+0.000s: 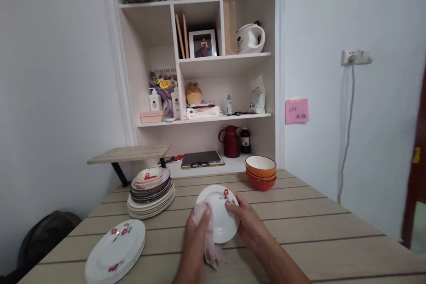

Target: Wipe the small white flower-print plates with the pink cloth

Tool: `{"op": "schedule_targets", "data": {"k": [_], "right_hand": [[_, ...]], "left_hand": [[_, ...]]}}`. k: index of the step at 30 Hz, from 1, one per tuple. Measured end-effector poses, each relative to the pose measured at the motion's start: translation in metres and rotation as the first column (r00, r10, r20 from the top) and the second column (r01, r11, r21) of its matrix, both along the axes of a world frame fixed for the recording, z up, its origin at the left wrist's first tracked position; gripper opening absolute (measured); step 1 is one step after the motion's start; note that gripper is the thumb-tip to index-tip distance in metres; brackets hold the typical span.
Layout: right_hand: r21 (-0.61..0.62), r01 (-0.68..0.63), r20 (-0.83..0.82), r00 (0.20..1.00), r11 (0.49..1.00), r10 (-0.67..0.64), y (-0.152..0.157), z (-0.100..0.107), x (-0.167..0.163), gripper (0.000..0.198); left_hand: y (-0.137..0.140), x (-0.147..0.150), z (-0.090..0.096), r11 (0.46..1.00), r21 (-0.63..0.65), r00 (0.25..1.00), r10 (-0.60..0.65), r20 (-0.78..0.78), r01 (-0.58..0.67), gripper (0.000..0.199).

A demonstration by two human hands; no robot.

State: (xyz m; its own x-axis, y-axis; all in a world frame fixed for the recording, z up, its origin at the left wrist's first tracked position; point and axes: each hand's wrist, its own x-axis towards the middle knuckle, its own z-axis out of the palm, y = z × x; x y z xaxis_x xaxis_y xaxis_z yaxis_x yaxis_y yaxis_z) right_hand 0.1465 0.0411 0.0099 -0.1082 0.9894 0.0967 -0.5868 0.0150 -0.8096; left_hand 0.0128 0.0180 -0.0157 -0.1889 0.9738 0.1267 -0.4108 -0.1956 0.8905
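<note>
Between left hand (197, 232) with cloth (209, 246) and right hand (249, 222), gripped by both, is a plate (222, 221).

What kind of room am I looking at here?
Probably a room in a home: a built-in shelf unit holds a framed picture and a plush toy, above a slatted wooden table.
</note>
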Motion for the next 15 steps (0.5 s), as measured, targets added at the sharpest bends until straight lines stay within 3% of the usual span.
{"op": "schedule_targets", "data": {"k": [3, 7, 9, 15], "right_hand": [[0.118, 0.055, 0.202, 0.976, 0.991, -0.078, 0.002, 0.006, 0.014, 0.047], [0.199, -0.054, 0.369, 0.929, 0.978, -0.023, 0.001, 0.009, 0.021, 0.041], [0.178, -0.077, 0.377, 0.926, 0.981, 0.005, 0.0, 0.006, 0.018, 0.035], [0.112, 0.078, 0.214, 0.971, 0.991, -0.101, -0.001, -0.005, 0.0, 0.036]], "left_hand": [[-0.004, -0.004, 0.007, 0.996, 0.079, 0.977, -0.032, -0.209, 0.05, 0.048], [-0.012, -0.001, 0.015, 0.992, 0.091, 0.963, -0.06, -0.263, 0.087, 0.044], [-0.013, 0.0, 0.016, 0.997, 0.053, 0.974, -0.035, -0.222, 0.048, 0.047], [-0.01, 0.003, 0.012, 0.997, -0.058, 0.996, -0.054, 0.068, 0.058, 0.055]]}}
